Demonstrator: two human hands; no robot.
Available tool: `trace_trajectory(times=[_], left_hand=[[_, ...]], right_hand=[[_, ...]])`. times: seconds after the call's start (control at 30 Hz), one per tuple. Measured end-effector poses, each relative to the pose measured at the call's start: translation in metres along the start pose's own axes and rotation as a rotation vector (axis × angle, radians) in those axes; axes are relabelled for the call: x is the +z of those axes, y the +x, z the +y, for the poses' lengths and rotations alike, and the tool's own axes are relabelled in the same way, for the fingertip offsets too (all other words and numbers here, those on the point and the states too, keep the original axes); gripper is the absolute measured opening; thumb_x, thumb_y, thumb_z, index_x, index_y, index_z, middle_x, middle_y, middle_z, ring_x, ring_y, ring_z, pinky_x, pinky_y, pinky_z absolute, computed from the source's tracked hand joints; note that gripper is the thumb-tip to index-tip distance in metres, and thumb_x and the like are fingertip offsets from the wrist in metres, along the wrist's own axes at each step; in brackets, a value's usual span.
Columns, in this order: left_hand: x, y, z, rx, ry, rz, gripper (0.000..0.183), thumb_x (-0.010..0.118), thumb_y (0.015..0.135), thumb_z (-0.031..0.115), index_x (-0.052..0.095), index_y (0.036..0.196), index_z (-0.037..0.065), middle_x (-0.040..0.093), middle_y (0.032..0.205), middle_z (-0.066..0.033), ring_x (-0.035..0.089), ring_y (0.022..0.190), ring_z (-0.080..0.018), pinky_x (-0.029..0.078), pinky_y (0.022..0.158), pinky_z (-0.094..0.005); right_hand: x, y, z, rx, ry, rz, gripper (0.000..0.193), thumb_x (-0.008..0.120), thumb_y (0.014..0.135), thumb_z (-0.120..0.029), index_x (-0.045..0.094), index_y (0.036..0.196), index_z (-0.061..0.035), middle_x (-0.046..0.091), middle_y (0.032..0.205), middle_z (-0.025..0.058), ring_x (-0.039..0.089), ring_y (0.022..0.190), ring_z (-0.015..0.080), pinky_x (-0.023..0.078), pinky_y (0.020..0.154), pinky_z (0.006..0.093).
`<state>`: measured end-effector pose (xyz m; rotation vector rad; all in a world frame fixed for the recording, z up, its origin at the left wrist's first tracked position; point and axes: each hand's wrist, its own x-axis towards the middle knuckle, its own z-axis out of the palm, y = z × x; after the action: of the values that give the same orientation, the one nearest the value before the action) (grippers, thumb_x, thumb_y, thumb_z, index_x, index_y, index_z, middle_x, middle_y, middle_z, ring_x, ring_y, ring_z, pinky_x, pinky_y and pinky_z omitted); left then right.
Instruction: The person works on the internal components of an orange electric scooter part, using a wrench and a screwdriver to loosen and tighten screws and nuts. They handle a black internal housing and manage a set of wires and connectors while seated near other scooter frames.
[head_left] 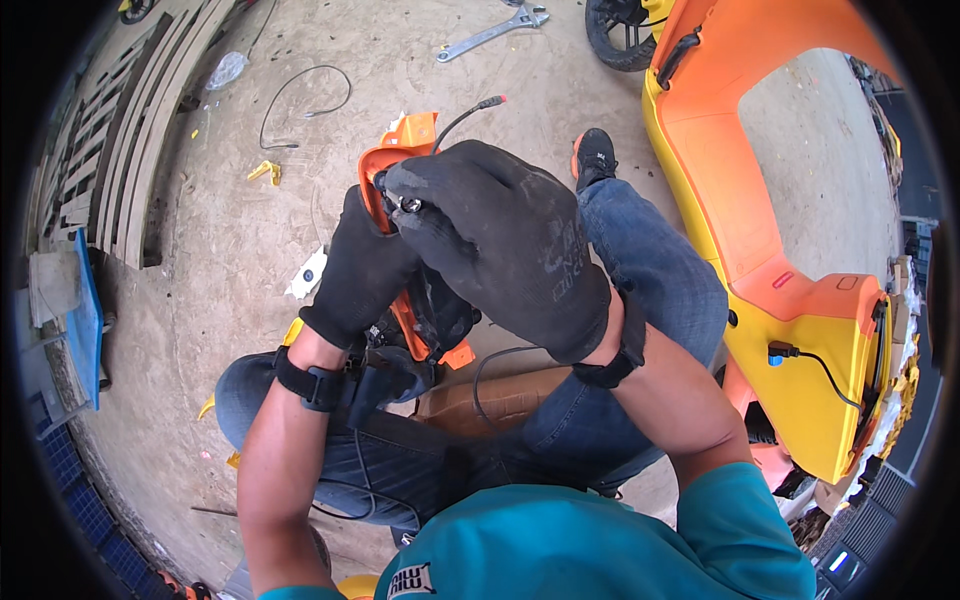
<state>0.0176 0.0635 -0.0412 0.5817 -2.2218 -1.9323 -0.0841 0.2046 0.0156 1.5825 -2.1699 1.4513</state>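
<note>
Both my hands wear black gloves and meet over my lap. My left hand (362, 268) grips an orange plastic panel (398, 152) with black parts and wiring fixed to its underside. My right hand (505, 240) lies over the top of the panel, its fingertips pinched on a small metal fitting (408, 205) at the panel's edge. A black cable with a red-tipped plug (478, 108) sticks out past the panel. The panel's lower end, with an orange tab (458, 354), rests between my knees.
A large orange and yellow vehicle body (770, 250) stands at my right, with a black cable (825, 370) plugged in. On the concrete floor lie a wrench (490, 32), a loose black wire (300, 95), a yellow clip (264, 171) and a white part (308, 272). Wooden pallets (130, 130) lean at left.
</note>
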Motion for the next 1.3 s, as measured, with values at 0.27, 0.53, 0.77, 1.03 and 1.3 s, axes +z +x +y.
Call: trace_trajectory(times=[0.27, 0.53, 0.77, 1.03, 1.3], left_hand=[[0.004, -0.001, 0.013, -0.043, -0.051, 0.098, 0.052, 0.079, 0.08, 0.021, 0.048, 0.115, -0.002, 0.064, 0.102, -0.009, 0.062, 0.091, -0.0123, 0.052, 0.079, -0.0288], [0.007, -0.004, 0.026, -0.035, 0.118, 0.29, 0.054, 0.082, 0.077, 0.023, 0.047, 0.107, -0.003, 0.064, 0.093, -0.0102, 0.064, 0.078, -0.0131, 0.054, 0.067, -0.0282], [0.003, -0.005, 0.013, -0.021, 0.213, 0.37, 0.059, 0.085, 0.071, 0.027, 0.048, 0.104, -0.005, 0.062, 0.092, -0.0146, 0.064, 0.079, -0.0201, 0.053, 0.069, -0.0333], [0.01, -0.007, 0.017, 0.027, 0.373, 0.467, 0.06, 0.085, 0.068, 0.031, 0.051, 0.102, -0.004, 0.058, 0.091, -0.0174, 0.058, 0.083, -0.0307, 0.047, 0.073, -0.0412], [0.006, -0.003, 0.009, 0.13, 0.502, 0.489, 0.065, 0.086, 0.067, 0.033, 0.051, 0.108, -0.002, 0.054, 0.1, -0.0198, 0.052, 0.096, -0.0365, 0.043, 0.083, -0.0454]], right_hand=[[-0.005, -0.001, 0.001, 0.043, -0.047, -0.039, 0.023, 0.069, 0.084, -0.011, 0.063, 0.105, -0.0039, 0.064, 0.091, 0.0145, 0.066, 0.08, 0.0333, 0.053, 0.069, 0.0412], [-0.006, -0.003, -0.001, 0.081, -0.151, -0.091, 0.022, 0.068, 0.088, -0.012, 0.061, 0.105, -0.0004, 0.064, 0.09, 0.0165, 0.065, 0.078, 0.0345, 0.051, 0.067, 0.0424], [-0.003, -0.003, -0.004, 0.083, -0.255, -0.167, 0.019, 0.065, 0.086, -0.009, 0.059, 0.103, -0.0016, 0.061, 0.088, 0.0168, 0.063, 0.081, 0.0358, 0.049, 0.07, 0.0446], [0.004, -0.007, -0.002, 0.102, -0.339, -0.176, 0.017, 0.066, 0.088, -0.018, 0.055, 0.091, -0.0058, 0.058, 0.08, 0.0121, 0.063, 0.072, 0.0305, 0.051, 0.058, 0.0412], [0.009, -0.013, -0.002, 0.241, -0.194, -0.153, 0.017, 0.062, 0.093, -0.019, 0.054, 0.09, -0.005, 0.059, 0.072, 0.0159, 0.062, 0.063, 0.0345, 0.049, 0.055, 0.0433]])
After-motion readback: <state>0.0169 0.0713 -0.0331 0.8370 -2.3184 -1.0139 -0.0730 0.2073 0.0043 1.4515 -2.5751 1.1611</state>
